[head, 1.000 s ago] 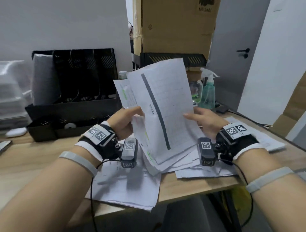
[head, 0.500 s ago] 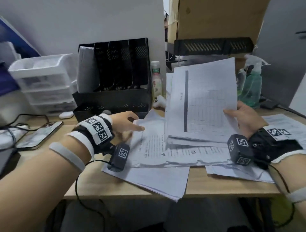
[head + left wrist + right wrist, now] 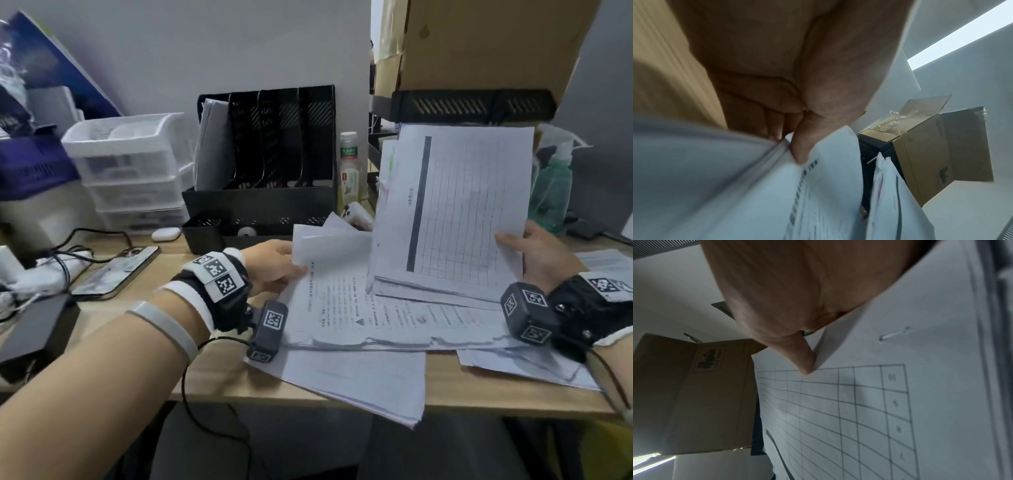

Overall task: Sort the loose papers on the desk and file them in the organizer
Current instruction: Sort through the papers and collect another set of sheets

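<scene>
Loose papers (image 3: 359, 318) overhang the desk edge (image 3: 239, 394); left hand (image 3: 274, 267) pinches one sheet, right hand (image 3: 537, 253) grips a stapled sheaf (image 3: 455, 212).

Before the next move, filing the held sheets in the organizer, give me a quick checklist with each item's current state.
1. Right hand grips the stapled sheets: ok, thumb on the front, and they stand upright.
2. Staple holds that set together: ok, a staple shows in the right wrist view.
3. Left hand has separated one sheet: cannot tell, it pinches a lifted corner, but the count is blurred.
4. Organizer has free slots: ok, only the leftmost slot holds papers.
5. Path to the organizer: ok, nothing stands between it and the hands.
6. Desk pile is stable: not ok, sheets overhang the front edge.
</scene>
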Tool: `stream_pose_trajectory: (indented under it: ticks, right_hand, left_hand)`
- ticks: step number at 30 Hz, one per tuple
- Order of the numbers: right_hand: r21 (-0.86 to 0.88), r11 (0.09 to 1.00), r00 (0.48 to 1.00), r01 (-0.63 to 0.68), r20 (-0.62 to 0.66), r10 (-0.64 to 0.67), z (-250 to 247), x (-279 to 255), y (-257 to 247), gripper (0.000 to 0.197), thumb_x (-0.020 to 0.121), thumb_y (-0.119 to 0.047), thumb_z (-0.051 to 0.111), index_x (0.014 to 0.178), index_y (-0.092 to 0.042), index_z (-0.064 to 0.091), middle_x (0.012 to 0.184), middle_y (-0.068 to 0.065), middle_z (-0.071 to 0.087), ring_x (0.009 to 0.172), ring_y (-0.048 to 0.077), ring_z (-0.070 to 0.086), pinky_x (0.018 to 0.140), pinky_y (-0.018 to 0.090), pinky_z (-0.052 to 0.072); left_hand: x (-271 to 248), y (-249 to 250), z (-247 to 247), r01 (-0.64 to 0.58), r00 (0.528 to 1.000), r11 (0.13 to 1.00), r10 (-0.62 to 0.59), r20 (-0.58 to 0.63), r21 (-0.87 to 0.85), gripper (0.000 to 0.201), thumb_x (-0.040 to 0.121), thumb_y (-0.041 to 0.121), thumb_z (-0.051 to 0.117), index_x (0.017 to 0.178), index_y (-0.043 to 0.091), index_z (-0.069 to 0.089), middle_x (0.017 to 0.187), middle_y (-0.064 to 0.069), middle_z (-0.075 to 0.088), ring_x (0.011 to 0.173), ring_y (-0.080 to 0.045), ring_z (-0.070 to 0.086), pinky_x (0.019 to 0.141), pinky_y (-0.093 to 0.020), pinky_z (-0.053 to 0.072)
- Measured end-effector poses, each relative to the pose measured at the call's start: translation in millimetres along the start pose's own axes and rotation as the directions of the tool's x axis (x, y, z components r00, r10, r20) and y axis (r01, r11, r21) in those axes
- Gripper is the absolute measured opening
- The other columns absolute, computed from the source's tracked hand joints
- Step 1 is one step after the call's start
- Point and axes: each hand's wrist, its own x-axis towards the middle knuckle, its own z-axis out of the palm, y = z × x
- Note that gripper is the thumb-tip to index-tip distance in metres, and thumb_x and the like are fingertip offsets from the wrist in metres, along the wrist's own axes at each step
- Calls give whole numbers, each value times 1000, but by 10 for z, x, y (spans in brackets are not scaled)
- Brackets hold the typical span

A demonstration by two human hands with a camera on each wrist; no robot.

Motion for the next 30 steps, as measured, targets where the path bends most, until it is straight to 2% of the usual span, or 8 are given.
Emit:
stream_pose_trajectory:
  ticks: [6,9,12,16,18,23,27,30]
  right_hand:
    - [18,1000,999,-13,-42,14,-168,77,48,62,83,-23,71,141,-9,54,138,12,63,114,27,69,69,34,64]
    - [2,1000,995,-3,-102,3,-186,94,60,77,69,-34,85,138,-12,57,135,9,65,120,33,65,77,40,63]
    - [50,998,991,31,-134,-24,-150,86,66,47,92,-11,63,138,-10,57,135,12,65,123,36,62,83,50,60]
    - [83,995,977,53,-211,-34,-175,42,43,45,86,-19,72,131,-19,64,132,8,67,121,36,63,101,65,46]
    - [65,995,971,72,-232,-55,-339,133,101,57,64,-37,89,118,-30,72,129,3,70,121,34,64,103,67,44]
    - [132,989,949,73,-313,-29,-706,265,182,108,22,-59,91,122,-27,66,129,0,69,112,25,66,107,55,46]
    - [145,988,926,56,-379,3,-593,47,-10,59,79,-23,75,135,-16,57,122,8,69,104,26,67,108,56,46]
    - [203,979,915,34,-401,51,-580,-51,-49,41,90,-24,61,130,-17,63,130,12,68,112,31,67,92,51,53]
  left_hand:
    - [60,-427,-882,110,928,977,-35,-372,183,23,78,17,76,100,21,73,116,-17,76,107,-38,73,97,-56,58]
    - [-124,-361,-1100,339,796,900,-120,-593,274,88,57,37,81,135,8,51,132,-25,62,121,-44,62,102,-58,53]
    - [-293,-51,-819,329,679,885,19,-734,328,82,75,27,84,140,13,36,143,-25,43,133,-45,46,113,-53,39]
    - [-256,393,-55,-80,932,929,198,-303,361,45,83,23,83,121,16,59,120,-11,67,102,-21,65,83,-33,53]
    - [-178,587,379,-127,991,932,135,1,339,32,87,27,80,116,22,68,119,-8,72,104,-17,70,89,-34,59]
    - [103,899,1197,-308,949,656,159,273,689,73,82,42,81,147,39,48,147,0,54,130,-24,57,111,-36,46]
    - [233,1080,1522,-399,909,551,131,396,733,76,88,38,77,154,45,40,158,2,44,124,-20,54,94,-25,40]
    - [304,1198,1645,-424,898,537,146,414,730,76,86,39,79,152,46,43,154,1,49,113,-21,57,87,-26,43]
